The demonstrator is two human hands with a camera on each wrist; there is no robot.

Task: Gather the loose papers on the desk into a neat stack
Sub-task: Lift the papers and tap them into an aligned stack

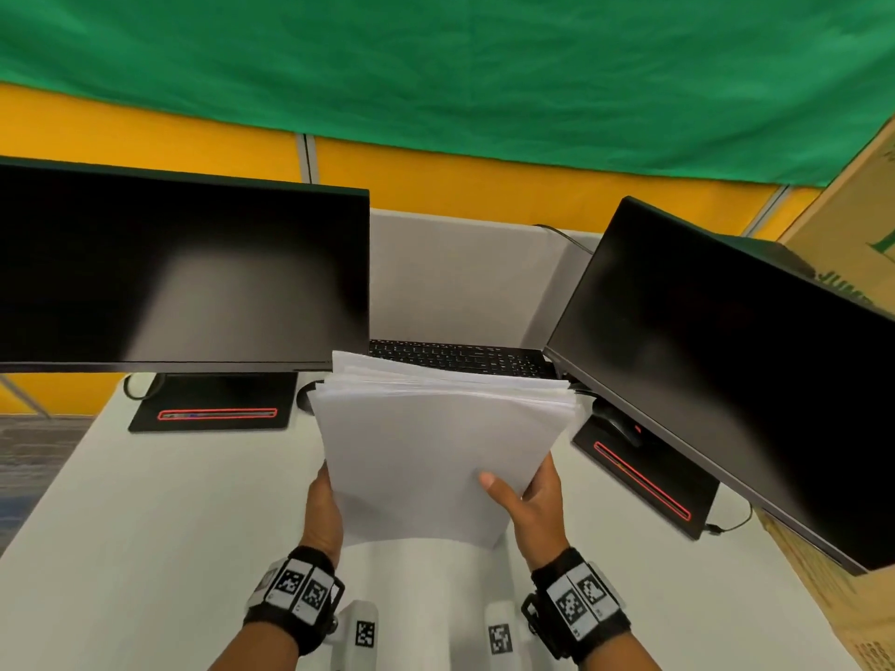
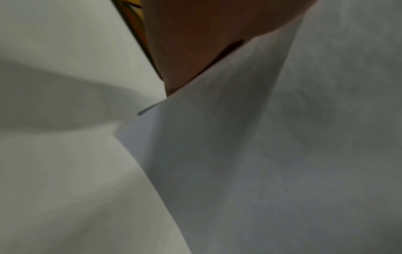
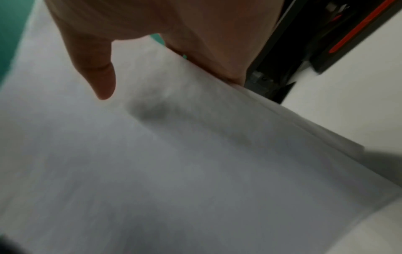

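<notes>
A thick bundle of white papers (image 1: 436,447) stands tilted on its lower edge above the white desk (image 1: 145,525), between the two monitors. Its top edges fan out unevenly. My left hand (image 1: 323,506) grips the bundle's left side, fingers hidden behind the sheets. My right hand (image 1: 528,501) holds the right side, thumb lying on the front sheet. In the left wrist view the papers (image 2: 261,154) fill the frame below the hand (image 2: 195,43). The right wrist view shows the thumb (image 3: 97,73) over the papers (image 3: 174,171).
A black monitor (image 1: 179,268) stands at the left and another (image 1: 726,360) at the right, each on a black base with a red line. A black keyboard (image 1: 460,355) lies behind the papers. A cardboard box (image 1: 852,244) is at the far right.
</notes>
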